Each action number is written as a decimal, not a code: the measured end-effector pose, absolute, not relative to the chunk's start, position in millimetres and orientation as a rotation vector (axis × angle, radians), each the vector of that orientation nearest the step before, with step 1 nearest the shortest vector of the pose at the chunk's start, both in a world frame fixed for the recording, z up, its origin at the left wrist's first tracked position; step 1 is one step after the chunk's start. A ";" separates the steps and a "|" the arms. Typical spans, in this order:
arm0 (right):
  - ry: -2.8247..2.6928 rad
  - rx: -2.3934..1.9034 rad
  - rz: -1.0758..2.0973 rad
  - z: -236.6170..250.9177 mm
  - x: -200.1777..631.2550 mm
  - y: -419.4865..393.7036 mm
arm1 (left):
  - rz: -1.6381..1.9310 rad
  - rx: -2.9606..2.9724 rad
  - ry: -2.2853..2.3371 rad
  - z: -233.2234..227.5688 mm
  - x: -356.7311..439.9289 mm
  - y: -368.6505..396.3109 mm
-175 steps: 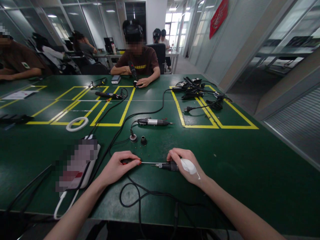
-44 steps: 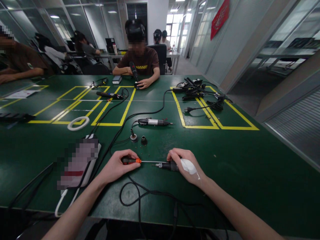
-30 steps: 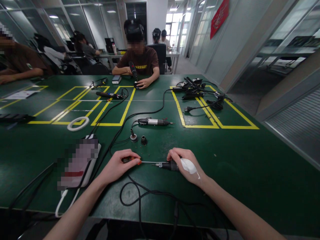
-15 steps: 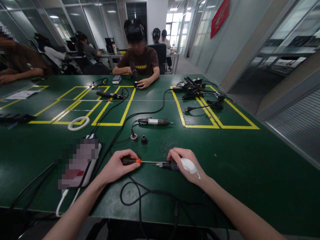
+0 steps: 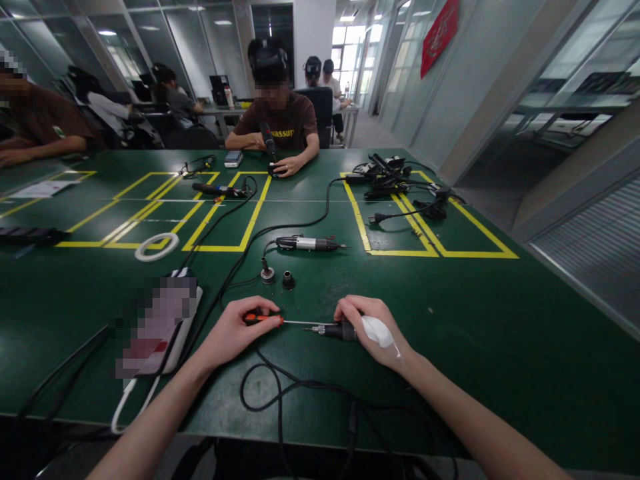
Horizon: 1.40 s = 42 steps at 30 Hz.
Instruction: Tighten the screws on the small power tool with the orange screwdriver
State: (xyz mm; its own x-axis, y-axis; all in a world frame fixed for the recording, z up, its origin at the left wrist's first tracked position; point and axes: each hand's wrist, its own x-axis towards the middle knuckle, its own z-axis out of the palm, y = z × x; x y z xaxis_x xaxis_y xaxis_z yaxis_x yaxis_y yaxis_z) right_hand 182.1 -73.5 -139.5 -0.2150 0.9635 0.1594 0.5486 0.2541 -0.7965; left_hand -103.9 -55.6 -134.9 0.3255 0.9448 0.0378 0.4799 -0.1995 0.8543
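Your left hand [image 5: 234, 331] lay on the dark green worktop [image 5: 475, 320] with its fingers [image 5: 260, 308] curled and pinched round the orange-and-black handle of a small screwdriver [image 5: 263, 320]. The handle sat right under your fingertips, the thin metal shaft running out to the right, flat along the worktop. Your right hand [image 5: 374, 328], with a white patch on its back, had its fingers wrapped down over the black cylindrical body of a corded electric screwdriver [image 5: 336, 331], pinning it to the worktop. Its metal nose pointed left and met the tip of the small screwdriver's shaft between your two hands; whether the tip sat inside the nose, you couldn't tell from this view. The black power cable [image 5: 280, 390] looped on the worktop just in front of your wrists.

Just beyond your hands stood two small dark round fittings [image 5: 277, 277], a few tiny screws scattered near them. Further back lay a second silver-and-black electric screwdriver [image 5: 305, 244], well apart from your hands. A white flat ring [image 5: 157, 246] lay on the yellow tape lines at left. Across the worktop, a person in a brown T-shirt [image 5: 280, 130] held a black tool upright.
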 end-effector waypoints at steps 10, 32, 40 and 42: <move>-1.861 -1.382 0.793 -140.9 182.1 -73.2 | 0.700 1.822 1.279 -132.1 -101.9 -56.9; -1.870 -1.379 0.792 -138.5 181.2 -73.5 | 0.714 1.778 1.276 -128.1 -101.5 -58.0; -1.869 -1.383 0.792 -138.4 181.4 -73.4 | 0.680 1.851 1.251 -130.7 -101.8 -56.1; -1.874 -1.389 0.799 -138.2 181.5 -73.1 | 0.679 1.827 1.265 -130.3 -101.5 -56.8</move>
